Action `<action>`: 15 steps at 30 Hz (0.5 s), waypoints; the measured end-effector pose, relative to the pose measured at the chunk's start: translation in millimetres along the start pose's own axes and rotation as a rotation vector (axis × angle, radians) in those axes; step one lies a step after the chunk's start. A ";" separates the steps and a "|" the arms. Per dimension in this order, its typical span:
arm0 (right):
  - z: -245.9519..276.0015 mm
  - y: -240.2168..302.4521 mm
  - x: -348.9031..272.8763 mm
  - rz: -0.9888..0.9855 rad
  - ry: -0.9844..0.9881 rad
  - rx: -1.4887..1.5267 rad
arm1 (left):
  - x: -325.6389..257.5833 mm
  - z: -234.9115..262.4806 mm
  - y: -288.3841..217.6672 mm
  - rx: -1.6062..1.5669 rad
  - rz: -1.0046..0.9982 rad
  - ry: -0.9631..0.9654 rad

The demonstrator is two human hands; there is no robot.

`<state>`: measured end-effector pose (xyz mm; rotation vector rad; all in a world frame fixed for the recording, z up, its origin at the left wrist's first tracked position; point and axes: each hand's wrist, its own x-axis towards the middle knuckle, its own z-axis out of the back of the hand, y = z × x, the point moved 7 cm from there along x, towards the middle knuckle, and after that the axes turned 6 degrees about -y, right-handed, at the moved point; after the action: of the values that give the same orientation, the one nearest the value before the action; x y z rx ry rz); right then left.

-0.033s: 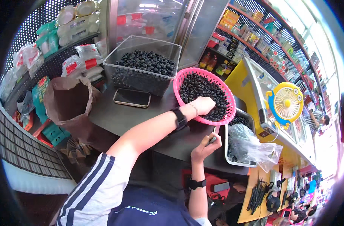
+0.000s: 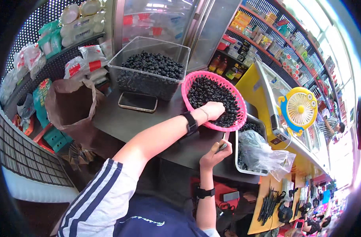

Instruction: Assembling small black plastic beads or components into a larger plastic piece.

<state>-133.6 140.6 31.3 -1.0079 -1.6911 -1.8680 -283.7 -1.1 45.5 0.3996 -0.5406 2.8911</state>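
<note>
A pink plastic basket (image 2: 240,94) stands on the dark table, heaped with small black round pieces (image 2: 212,93), many ring-like; I cannot tell their kind. My left hand (image 2: 212,111) reaches over the near rim with its fingers curled down among the pieces. Whatever those fingers hold is hidden. Just below the basket, my right hand (image 2: 216,155) is closed around a slim dark-handled tool (image 2: 222,147); its narrow pale tip points up toward the rim. Right of that hand, a metal tray (image 2: 251,171) holds more dark pieces, partly covered by a clear plastic bag (image 2: 263,152).
A clear bin (image 2: 150,69) of the same black pieces stands behind, left of the basket. In front of it lies a phone (image 2: 138,102). An open brown bag (image 2: 72,104) stands at the left. A yellow-blue fan (image 2: 300,110) and a yellow-sided display case (image 2: 253,85) are on the right.
</note>
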 end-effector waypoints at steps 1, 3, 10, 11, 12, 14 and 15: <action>4.2 -3.7 -0.4 0.003 -0.013 -0.002 | 3.8 -3.1 -6.5 0.032 -0.040 -0.020; 8.9 -8.8 0.9 0.008 -0.034 0.004 | 7.6 -6.7 -16.1 0.104 -0.112 -0.065; 8.6 1.6 4.5 0.095 -0.034 -0.066 | 5.2 -4.9 -6.2 0.023 0.073 -0.021; 9.4 0.9 4.9 0.092 -0.030 -0.071 | 3.4 -5.0 -5.3 0.018 0.107 -0.004; 9.9 0.1 5.1 0.088 -0.025 -0.077 | 2.5 -4.1 -5.6 -0.013 0.127 -0.003; 5.5 1.2 5.6 0.081 -0.034 -0.042 | 2.7 0.7 -4.2 0.024 0.100 0.004; 4.5 -0.1 3.4 0.070 -0.031 -0.041 | -1.1 1.0 -1.9 0.004 0.120 -0.006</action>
<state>-134.8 145.5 33.8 -1.1030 -1.6196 -1.8578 -282.0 0.1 46.7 0.3889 -0.5793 3.0063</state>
